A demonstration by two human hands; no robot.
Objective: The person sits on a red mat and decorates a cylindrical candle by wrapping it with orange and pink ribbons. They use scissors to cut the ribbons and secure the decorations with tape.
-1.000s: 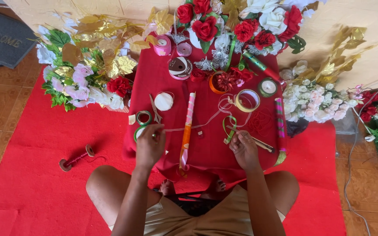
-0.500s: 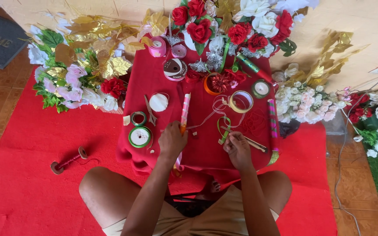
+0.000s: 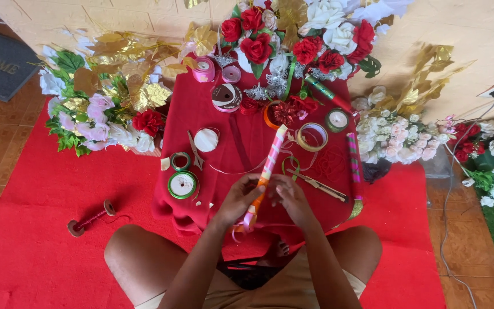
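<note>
A long stick wrapped in pink and orange ribbon [image 3: 270, 160] lies lengthwise over a low table draped in red cloth [image 3: 241, 137]. My left hand [image 3: 238, 200] grips the stick's near, orange end. Touching the same end from the right is my right hand [image 3: 290, 197], its fingers pinching at the ribbon there. Loose pink ribbon curls below the hands. A green loop of ribbon [image 3: 290, 166] and a thin tool [image 3: 317, 186] lie just right of the hands.
Ribbon spools [image 3: 182, 184], scissors [image 3: 194, 151], and a second wrapped stick [image 3: 354, 166] lie on the red cloth. Artificial flower bunches [image 3: 104, 109] ring the table. A spool of red thread [image 3: 90, 217] rests on the red mat. A cable runs at right.
The left hand moved right from the green spool to the wrapped stick. The right hand left the green loop and joined it at the stick's near end.
</note>
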